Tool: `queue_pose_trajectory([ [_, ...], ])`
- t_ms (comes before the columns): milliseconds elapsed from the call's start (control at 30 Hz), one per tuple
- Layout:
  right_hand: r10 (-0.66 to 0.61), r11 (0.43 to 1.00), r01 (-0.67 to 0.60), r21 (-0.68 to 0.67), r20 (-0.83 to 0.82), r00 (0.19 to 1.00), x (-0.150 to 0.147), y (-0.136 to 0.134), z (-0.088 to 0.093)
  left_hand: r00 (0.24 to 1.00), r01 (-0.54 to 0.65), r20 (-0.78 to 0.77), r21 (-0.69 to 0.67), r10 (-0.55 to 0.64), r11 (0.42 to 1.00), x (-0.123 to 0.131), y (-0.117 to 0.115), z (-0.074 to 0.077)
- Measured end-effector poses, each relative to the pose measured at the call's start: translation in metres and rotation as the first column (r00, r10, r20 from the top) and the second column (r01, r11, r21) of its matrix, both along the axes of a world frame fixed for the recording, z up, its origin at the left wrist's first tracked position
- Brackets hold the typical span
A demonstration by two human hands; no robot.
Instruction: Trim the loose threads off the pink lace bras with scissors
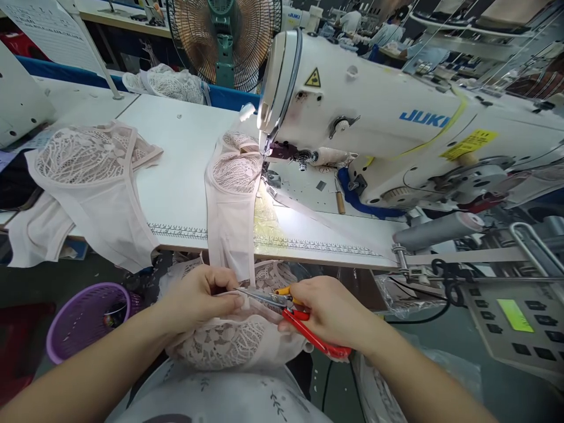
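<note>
Your left hand [207, 296] pinches the edge of a pale lace garment [224, 343] between thumb and fingers, the garment bunched just above your lap. Your right hand [328, 305] is wrapped around the red and orange handles of the scissors [317, 338], their tips beside your left fingertips. Around you, a purple basket [55, 332] stands below the white table [176, 138]; a lace piece [97, 170] drapes over its edge; a fan [224, 50] stands behind; another piece [231, 217] lies at the sewing machine's [374, 111] needle; a control panel [493, 343] sits far right.
</note>
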State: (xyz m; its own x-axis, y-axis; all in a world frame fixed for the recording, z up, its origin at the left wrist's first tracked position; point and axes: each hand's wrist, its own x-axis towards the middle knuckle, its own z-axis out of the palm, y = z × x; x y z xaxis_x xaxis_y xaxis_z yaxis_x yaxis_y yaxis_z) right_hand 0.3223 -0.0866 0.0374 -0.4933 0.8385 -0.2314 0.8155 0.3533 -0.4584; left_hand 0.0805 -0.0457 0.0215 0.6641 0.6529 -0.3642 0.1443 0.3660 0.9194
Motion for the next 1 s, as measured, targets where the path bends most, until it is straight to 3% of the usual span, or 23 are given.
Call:
queue_pose_trajectory([
  [233,-0.052,0.993,0.049,-0.106,-0.027,0.998,0.0001,0.0023,0.0048,0.999,-0.028,-0.018,0.016,0.028,0.999,-0.0007,0.0011,0.0017],
  [500,-0.014,0.997,0.019,-0.075,0.057,0.998,0.0025,-0.0023,0.0065,1.000,-0.004,-0.027,0.015,0.004,1.000,-0.0011,0.0032,0.0046],
  [1000,0.003,0.999,-0.002,-0.033,0.056,0.998,0.0004,-0.0049,0.0049,1.000,0.024,0.002,-0.040,-0.024,0.999,0.0023,0.0030,0.0074],
])
